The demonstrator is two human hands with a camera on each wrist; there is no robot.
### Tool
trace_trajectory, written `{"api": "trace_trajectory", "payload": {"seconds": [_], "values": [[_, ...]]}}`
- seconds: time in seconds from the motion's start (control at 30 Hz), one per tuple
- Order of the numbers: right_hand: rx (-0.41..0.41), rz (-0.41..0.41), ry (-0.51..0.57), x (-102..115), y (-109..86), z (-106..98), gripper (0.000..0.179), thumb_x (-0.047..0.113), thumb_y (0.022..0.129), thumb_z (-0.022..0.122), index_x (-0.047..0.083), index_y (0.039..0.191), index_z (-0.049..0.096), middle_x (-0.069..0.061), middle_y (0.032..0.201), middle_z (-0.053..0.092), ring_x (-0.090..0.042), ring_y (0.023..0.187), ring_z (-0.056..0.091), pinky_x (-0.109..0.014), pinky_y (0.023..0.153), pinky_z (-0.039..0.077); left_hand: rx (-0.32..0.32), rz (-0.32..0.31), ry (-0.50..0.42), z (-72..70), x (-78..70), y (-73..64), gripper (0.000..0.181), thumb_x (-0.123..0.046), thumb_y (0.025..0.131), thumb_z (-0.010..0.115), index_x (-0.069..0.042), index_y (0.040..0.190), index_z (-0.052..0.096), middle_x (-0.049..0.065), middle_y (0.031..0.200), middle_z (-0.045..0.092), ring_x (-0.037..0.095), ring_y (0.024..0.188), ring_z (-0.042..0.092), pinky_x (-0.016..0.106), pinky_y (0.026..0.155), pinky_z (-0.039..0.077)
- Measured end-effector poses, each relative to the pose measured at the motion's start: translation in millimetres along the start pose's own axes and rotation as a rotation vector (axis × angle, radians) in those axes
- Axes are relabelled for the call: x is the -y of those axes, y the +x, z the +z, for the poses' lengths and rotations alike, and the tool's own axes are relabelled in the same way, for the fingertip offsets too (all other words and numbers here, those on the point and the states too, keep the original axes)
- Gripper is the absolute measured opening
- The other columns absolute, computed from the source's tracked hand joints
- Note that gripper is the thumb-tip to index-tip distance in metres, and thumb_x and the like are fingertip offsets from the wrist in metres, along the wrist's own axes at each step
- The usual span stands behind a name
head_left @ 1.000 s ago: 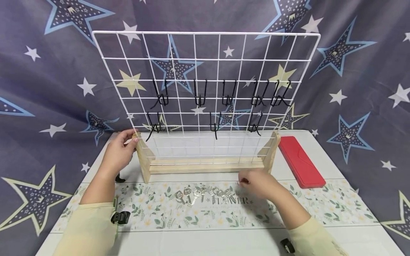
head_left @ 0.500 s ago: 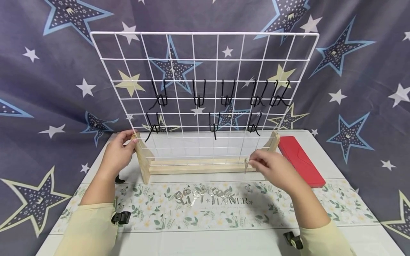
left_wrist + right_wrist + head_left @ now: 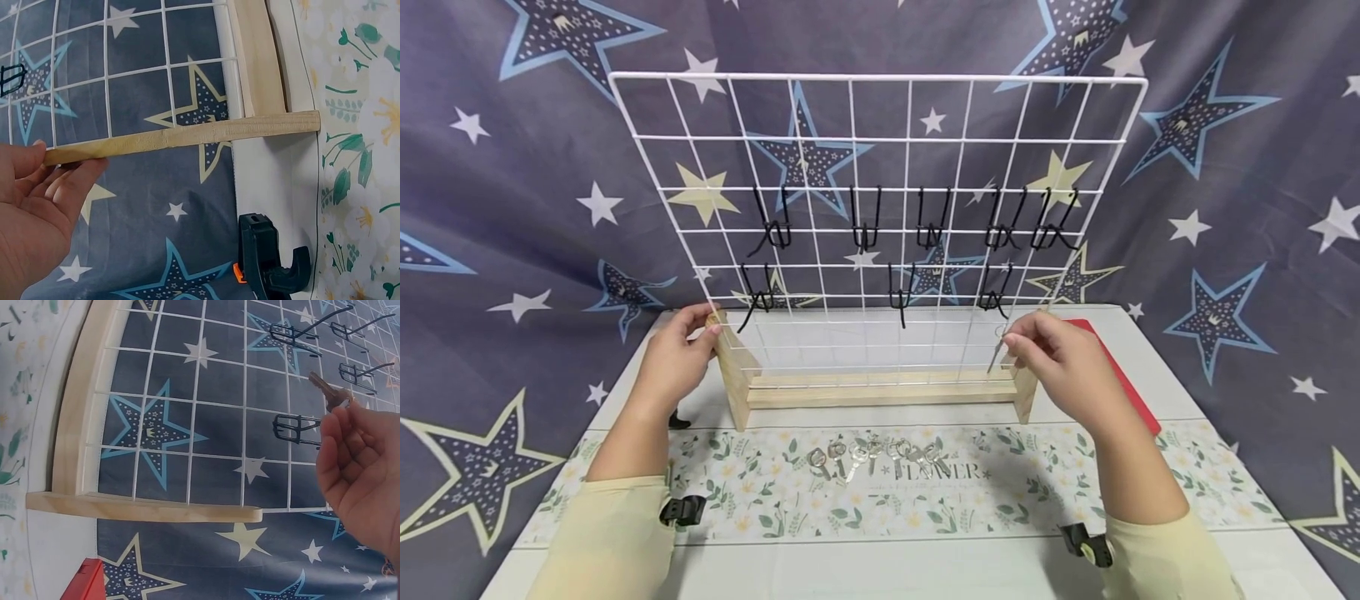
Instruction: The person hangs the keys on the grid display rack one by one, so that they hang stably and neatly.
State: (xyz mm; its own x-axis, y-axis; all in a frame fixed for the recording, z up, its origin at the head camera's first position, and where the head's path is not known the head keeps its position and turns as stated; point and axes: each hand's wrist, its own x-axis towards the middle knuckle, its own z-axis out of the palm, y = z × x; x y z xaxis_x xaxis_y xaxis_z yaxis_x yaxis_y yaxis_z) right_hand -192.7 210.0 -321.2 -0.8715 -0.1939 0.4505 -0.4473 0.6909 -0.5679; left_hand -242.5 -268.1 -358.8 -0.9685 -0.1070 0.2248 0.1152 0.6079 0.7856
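Observation:
A white wire grid stands in a wooden stand, with several black hooks hung on it in two rows. My left hand holds the upper end of the stand's left wooden side piece, thumb on one face and fingers on the other. My right hand pinches a metal key between thumb and fingers, in front of the grid's lower right part. The key's blade sticks out past the fingertips. Several more keys, with rings, lie in a row on the table before the stand.
To the right of the stand lies a red case, partly behind my right forearm. A black clamp sits at the table's edge by the stand's left side. A star-patterned curtain hangs behind the table.
My right hand has risen from the table with the key and moved up and to the right, near the stand's right side. My left hand stays on the wooden side piece.

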Motion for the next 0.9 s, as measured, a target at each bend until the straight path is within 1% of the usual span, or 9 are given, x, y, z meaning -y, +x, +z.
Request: {"api": "trace_trajectory", "payload": {"seconds": [0.07, 0.2, 0.33, 0.5, 0.67, 0.9], "values": [[-0.004, 0.005, 0.006, 0.6, 2.1, -0.9, 0.014, 0.027, 0.099, 0.061, 0.015, 0.097, 0.065, 0.003, 0.078, 0.068, -0.009, 0.069, 0.063, -0.021, 0.059, 0.053, 0.001, -0.005, -0.003, -0.6, 0.1, -0.1, 0.046, -0.027, 0.105, 0.046, -0.003, 0.144, 0.044, 0.023, 0.143, 0.050, 0.039, 0.121, 0.058, 0.016, 0.087, 0.057], [-0.011, 0.020, 0.021, 0.4, 5.7, -2.2, 0.017, 0.030, 0.100, 0.058, 0.015, 0.096, 0.064, 0.002, 0.080, 0.068, -0.013, 0.071, 0.064, -0.020, 0.060, 0.053, 0.003, -0.015, -0.013, -0.8, 0.1, 0.3, 0.046, -0.025, 0.105, 0.046, -0.003, 0.145, 0.044, 0.022, 0.144, 0.049, 0.038, 0.123, 0.057, 0.024, 0.092, 0.057], [-0.008, 0.061, 0.035, -2.6, 8.2, -1.4, 0.020, 0.032, 0.100, 0.057, 0.014, 0.097, 0.064, 0.001, 0.082, 0.067, -0.014, 0.073, 0.064, -0.021, 0.059, 0.052, 0.005, -0.019, -0.014, -0.6, 0.1, 0.5, 0.045, -0.024, 0.105, 0.045, -0.004, 0.145, 0.043, 0.021, 0.145, 0.048, 0.037, 0.124, 0.056, 0.029, 0.094, 0.056], [0.007, 0.107, 0.040, -9.4, 12.7, 3.1, 0.024, 0.036, 0.100, 0.057, 0.013, 0.099, 0.064, -0.003, 0.085, 0.068, -0.016, 0.075, 0.065, -0.022, 0.061, 0.054, 0.007, -0.020, -0.016, -0.8, 0.8, 0.6, 0.045, -0.024, 0.105, 0.045, -0.003, 0.145, 0.043, 0.022, 0.145, 0.048, 0.037, 0.125, 0.056, 0.033, 0.096, 0.056], [0.002, 0.146, 0.050, -14.4, 17.6, 8.8, 0.026, 0.038, 0.099, 0.057, 0.013, 0.099, 0.063, -0.004, 0.086, 0.068, -0.018, 0.074, 0.066, -0.022, 0.063, 0.057, 0.006, -0.022, -0.013, -1.1, 2.3, 1.0, 0.046, -0.026, 0.105, 0.045, -0.004, 0.145, 0.043, 0.021, 0.145, 0.048, 0.037, 0.125, 0.056, 0.033, 0.096, 0.056], [-0.011, 0.164, 0.089, -17.4, 22.8, 14.0, 0.022, 0.033, 0.100, 0.057, 0.012, 0.096, 0.062, -0.004, 0.083, 0.066, -0.019, 0.072, 0.066, -0.022, 0.061, 0.058, 0.004, -0.017, -0.011, -1.0, 2.5, 1.4, 0.046, -0.025, 0.105, 0.045, -0.003, 0.145, 0.043, 0.021, 0.144, 0.049, 0.037, 0.123, 0.057, 0.031, 0.095, 0.056]]}}
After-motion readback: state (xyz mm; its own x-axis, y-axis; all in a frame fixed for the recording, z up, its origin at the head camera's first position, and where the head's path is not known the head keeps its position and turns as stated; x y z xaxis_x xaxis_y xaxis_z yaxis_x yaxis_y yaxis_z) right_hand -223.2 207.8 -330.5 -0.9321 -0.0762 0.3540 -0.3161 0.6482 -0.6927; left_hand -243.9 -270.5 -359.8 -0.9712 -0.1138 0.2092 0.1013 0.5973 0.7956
